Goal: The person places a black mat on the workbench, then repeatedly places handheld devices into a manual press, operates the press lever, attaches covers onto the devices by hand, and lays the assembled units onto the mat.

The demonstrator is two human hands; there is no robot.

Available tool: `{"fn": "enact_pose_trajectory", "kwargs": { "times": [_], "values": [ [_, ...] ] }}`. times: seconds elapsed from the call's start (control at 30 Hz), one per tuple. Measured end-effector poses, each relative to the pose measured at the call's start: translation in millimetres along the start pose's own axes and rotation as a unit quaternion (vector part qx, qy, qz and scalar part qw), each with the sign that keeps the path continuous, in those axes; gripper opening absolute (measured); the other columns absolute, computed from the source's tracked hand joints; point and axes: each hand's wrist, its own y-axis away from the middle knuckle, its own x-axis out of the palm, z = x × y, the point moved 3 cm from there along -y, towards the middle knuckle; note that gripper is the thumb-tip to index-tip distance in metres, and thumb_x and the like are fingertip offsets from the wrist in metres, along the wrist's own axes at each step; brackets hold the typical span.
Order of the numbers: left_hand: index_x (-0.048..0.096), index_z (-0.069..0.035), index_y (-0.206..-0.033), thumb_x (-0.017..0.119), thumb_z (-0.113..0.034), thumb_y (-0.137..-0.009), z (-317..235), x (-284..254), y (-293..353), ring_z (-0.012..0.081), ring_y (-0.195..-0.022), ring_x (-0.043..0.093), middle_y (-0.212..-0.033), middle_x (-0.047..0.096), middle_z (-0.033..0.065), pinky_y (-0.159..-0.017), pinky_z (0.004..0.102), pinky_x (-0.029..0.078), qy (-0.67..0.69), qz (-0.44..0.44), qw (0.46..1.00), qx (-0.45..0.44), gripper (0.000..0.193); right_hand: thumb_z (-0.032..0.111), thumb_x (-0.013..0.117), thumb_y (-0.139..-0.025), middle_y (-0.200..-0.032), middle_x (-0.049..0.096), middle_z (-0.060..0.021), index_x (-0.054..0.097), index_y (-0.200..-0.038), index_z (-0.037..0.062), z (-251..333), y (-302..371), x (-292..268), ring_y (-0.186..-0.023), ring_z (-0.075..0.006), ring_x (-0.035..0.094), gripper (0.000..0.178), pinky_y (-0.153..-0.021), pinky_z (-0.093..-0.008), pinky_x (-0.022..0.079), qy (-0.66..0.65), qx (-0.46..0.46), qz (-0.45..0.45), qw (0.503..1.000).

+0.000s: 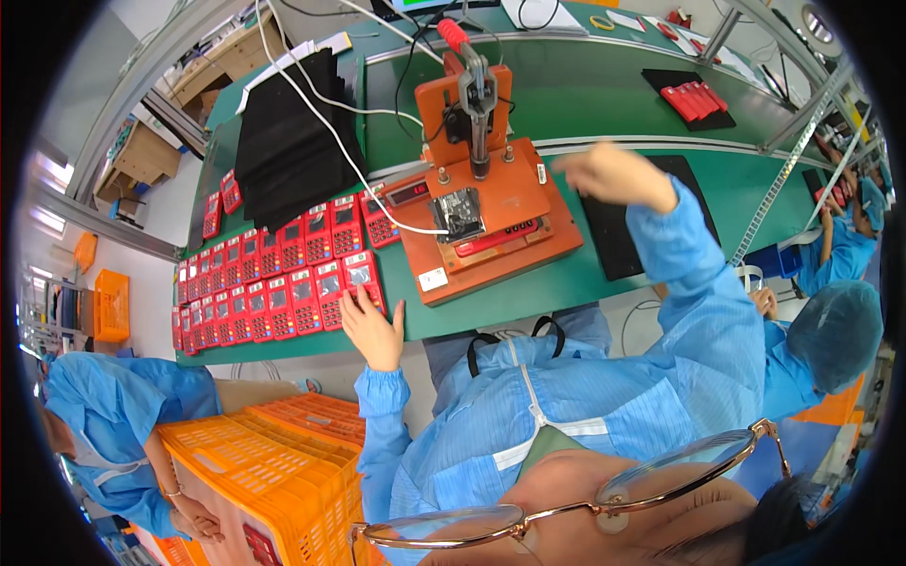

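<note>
My left hand (375,330) has its fingers spread, the tips touching the lower end of a red card payment terminal (360,274) at the right end of the front row. Several more red terminals (280,307) lie in two rows to its left, keypads up. Beside the right edge of an orange press fixture (500,269), my right hand (613,174) is raised with the index finger stretched toward it and the others bent; nothing shows in it. A red terminal (505,238) sits in the fixture, mostly hidden under the upper plate. Above stands a toggle clamp with a red handle (453,36).
Black sheets (288,141) are piled at the back left. A black mat (628,236) lies right of the fixture; another mat farther off bears red terminals (694,100). White cables (321,113) hang across the bench. Orange crates (255,462) and a co-worker (123,396) are at the lower left.
</note>
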Motion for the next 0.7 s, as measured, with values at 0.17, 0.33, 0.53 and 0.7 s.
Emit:
{"fn": "enact_pose_trajectory", "kwargs": {
  "times": [0.17,0.33,0.53,0.7],
  "values": [
    [0.048,0.005,-0.109,0.057,-0.011,-0.077,10.9,47.7,-23.1,0.0346,-0.092,0.056,-0.099,0.056,0.0202,-0.075,0.0407,0.050,-0.154,0.095,0.983,-0.009,0.037,0.037,0.044,-0.096,-0.122,0.052,-0.0111,0.030,-0.139,0.0031,31.0,-118.4,-61.3,-0.106,-0.0168,0.053,0.056,-0.092,-0.0322,0.042,-0.309,-0.059,-0.256,0.914],
    [0.052,0.003,-0.110,0.056,-0.003,-0.085,83.9,29.1,-31.9,0.0241,-0.085,0.064,-0.095,0.064,0.0165,-0.071,0.0282,0.050,0.311,0.157,0.936,-0.049,0.025,0.014,0.055,-0.089,-0.092,0.057,-0.0096,0.050,-0.110,0.0019,106.1,-65.9,-57.1,-0.089,-0.0200,0.057,0.025,-0.078,-0.0310,0.046,-0.377,-0.295,-0.303,0.824],
    [0.053,-0.002,-0.109,0.079,-0.002,-0.064,50.0,-53.0,-35.7,0.0167,-0.086,0.059,-0.090,0.061,0.0055,-0.075,0.0296,0.049,0.710,0.077,0.668,-0.208,0.053,0.028,0.081,-0.063,-0.127,0.032,-0.0223,0.055,-0.108,0.0095,110.4,-2.6,22.9,-0.125,-0.0470,0.029,0.055,-0.104,-0.0504,0.028,-0.159,-0.346,-0.391,0.838],
    [0.058,-0.005,-0.069,0.090,-0.021,-0.047,-85.8,-136.6,-137.3,0.0241,-0.084,0.053,-0.077,0.055,0.0059,-0.078,0.0392,0.043,0.645,0.082,0.725,0.230,0.041,0.059,0.084,-0.046,-0.139,0.015,-0.0212,0.050,-0.124,0.0118,112.4,-4.7,22.1,-0.131,-0.0465,0.015,0.097,-0.105,-0.0555,0.021,-0.186,-0.330,-0.323,0.867]
  ]
}}
